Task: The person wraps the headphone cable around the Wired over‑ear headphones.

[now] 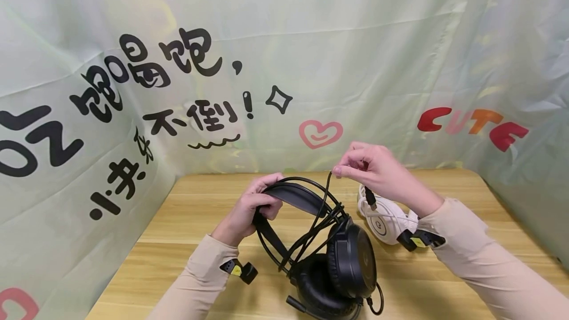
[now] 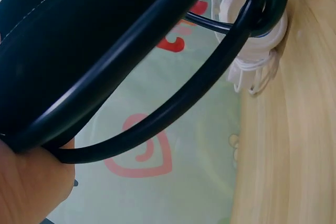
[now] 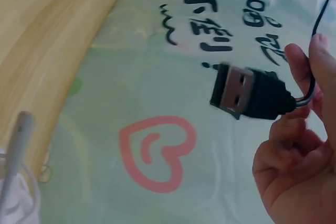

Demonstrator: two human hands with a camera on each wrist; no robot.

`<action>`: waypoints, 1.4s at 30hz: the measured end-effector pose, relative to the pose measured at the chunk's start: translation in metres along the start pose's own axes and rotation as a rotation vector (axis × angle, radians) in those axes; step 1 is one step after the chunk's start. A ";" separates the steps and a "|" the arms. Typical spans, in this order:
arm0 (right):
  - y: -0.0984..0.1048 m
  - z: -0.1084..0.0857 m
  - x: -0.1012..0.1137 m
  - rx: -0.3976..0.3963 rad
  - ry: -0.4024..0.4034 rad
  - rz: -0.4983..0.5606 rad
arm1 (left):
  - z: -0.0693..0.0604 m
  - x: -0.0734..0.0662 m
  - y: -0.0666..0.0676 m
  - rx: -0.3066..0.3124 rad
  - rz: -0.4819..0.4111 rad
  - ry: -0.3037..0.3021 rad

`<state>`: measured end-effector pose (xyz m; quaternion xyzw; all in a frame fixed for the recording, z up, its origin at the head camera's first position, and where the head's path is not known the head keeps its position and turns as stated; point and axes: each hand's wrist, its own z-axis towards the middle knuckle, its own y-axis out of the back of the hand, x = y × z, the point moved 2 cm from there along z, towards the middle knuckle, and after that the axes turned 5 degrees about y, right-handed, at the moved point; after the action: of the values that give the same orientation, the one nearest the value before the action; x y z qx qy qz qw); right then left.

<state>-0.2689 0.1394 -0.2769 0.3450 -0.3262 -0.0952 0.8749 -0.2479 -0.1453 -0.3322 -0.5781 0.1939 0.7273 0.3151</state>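
Observation:
My left hand (image 1: 250, 205) grips the headband of a black over-ear headset (image 1: 353, 260), holding it tilted above the table with its earcups low and to the right. A thin microphone boom (image 1: 295, 303) sticks out near the lower earcup. The headset's black cable (image 1: 306, 238) is looped around the headband frame. Higher up on the right, my right hand (image 1: 371, 166) pinches the cable's free end between thumb and fingers. From that hand hangs a black USB plug (image 3: 252, 93), its metal end bare in the right wrist view.
A white headset (image 1: 384, 223) with a white cable lies on the wooden table (image 1: 195, 196) behind my right wrist; part of it also shows in the left wrist view. A pale printed cloth (image 1: 266, 63) hangs behind and at both sides of the table.

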 end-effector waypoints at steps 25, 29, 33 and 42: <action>-0.032 0.003 -0.012 0.049 -0.200 0.213 | 0.005 0.004 -0.004 0.010 -0.001 -0.014; -0.036 0.004 -0.013 0.090 -0.210 0.233 | 0.007 0.004 -0.006 0.017 -0.011 -0.019; -0.039 0.004 -0.012 0.141 -0.167 0.243 | 0.008 0.005 -0.007 0.021 -0.026 -0.013; -0.044 0.004 -0.013 0.231 -0.063 0.231 | 0.009 0.005 -0.008 0.040 -0.034 -0.018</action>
<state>-0.2786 0.1097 -0.3103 0.4004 -0.3996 0.0331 0.8239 -0.2498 -0.1326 -0.3339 -0.5682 0.1956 0.7230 0.3408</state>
